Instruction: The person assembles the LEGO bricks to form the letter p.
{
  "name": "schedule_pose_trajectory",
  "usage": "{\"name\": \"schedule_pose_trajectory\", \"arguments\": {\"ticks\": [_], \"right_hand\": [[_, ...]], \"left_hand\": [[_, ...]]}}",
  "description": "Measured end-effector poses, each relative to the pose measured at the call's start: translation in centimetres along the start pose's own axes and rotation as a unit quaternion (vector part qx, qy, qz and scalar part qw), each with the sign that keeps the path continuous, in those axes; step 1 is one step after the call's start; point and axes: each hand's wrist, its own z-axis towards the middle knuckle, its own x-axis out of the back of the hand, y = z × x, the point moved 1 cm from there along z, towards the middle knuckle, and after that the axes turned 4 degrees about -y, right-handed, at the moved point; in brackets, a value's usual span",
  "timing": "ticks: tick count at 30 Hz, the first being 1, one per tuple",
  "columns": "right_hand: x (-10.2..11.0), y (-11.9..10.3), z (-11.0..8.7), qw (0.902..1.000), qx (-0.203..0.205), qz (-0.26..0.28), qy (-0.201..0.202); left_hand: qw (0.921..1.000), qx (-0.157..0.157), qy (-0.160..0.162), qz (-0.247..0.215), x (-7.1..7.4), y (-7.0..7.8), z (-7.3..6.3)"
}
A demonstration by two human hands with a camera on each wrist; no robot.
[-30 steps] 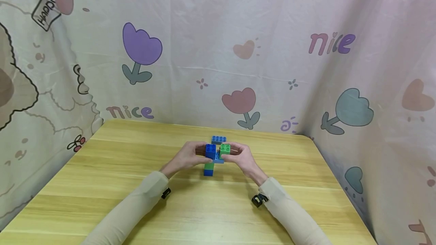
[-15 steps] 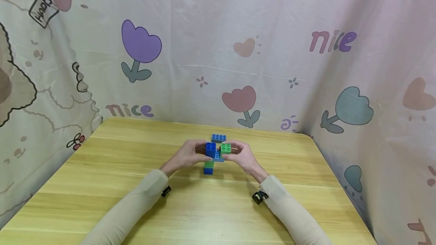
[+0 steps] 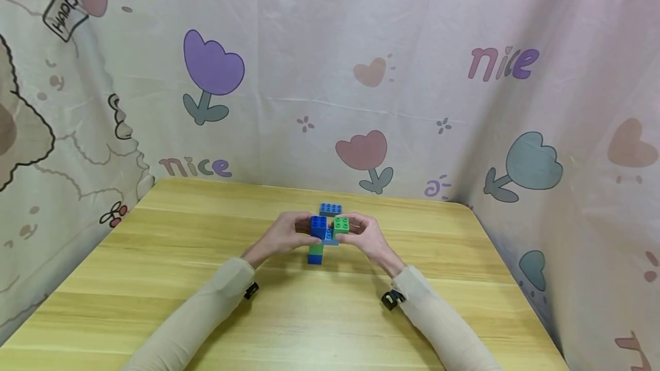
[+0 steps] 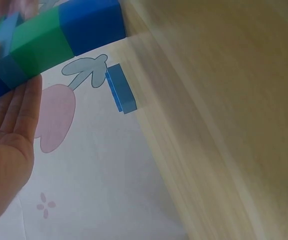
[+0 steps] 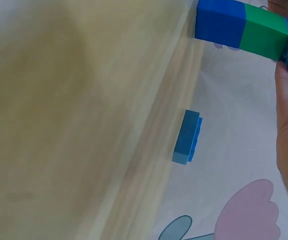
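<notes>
Near the middle of the table (image 3: 330, 308), a person's two hands hold a small build of toy blocks between them. The left hand (image 3: 285, 235) grips the dark blue block (image 3: 318, 227) at the build's top left, with the thumb on the near side and the fingers behind. The right hand (image 3: 367, 238) pinches the bright green block (image 3: 341, 225) at the top right in the same way. Between these two, studs show on the light blue brick (image 3: 329, 237), which lies under both and joins them. Below its left end hangs a short column: the lower green block (image 3: 316, 249), then the lower blue block (image 3: 315, 259) at the bottom. Whether that bottom block touches the table, I cannot tell.

A separate blue brick (image 3: 330, 209) lies behind the build, near the table's far edge, studs up and apart from both hands. Both wrist views show it too, off to the side of the joined blocks.

The person wears pale long sleeves (image 3: 193, 319), and a small black piece (image 3: 393, 300) shows at each cuff. Around the table hangs a pale cloth (image 3: 289, 50) printed with tulips, hearts and the word "nice".
</notes>
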Motion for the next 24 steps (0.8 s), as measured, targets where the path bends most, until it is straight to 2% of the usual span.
{"name": "schedule_pose_trajectory", "arguments": {"ticks": [6,12,17,21,24], "right_hand": [[-0.27,-0.33,-0.48,0.9999,-0.002,0.015,-0.005],[-0.74,-0.62,-0.43,0.9992,-0.014,0.032,0.02],[-0.84,-0.77,-0.42,0.9987,-0.022,0.028,0.036],[-0.84,-0.67,-0.54,0.9992,-0.016,0.02,0.032],[-0.86,-0.46,-0.66,0.9997,-0.011,-0.006,0.021]], "left_hand": [[1.0,0.0,0.003,-0.001,-0.08,0.1,0.01],[1.0,-0.005,0.005,-0.004,-0.11,-0.01,0.02],[1.0,-0.008,0.005,-0.001,-0.14,-0.16,0.05],[1.0,-0.005,0.007,0.003,-0.16,-0.27,0.1],[0.9999,-0.007,0.007,0.004,-0.13,-0.28,0.05]]}}
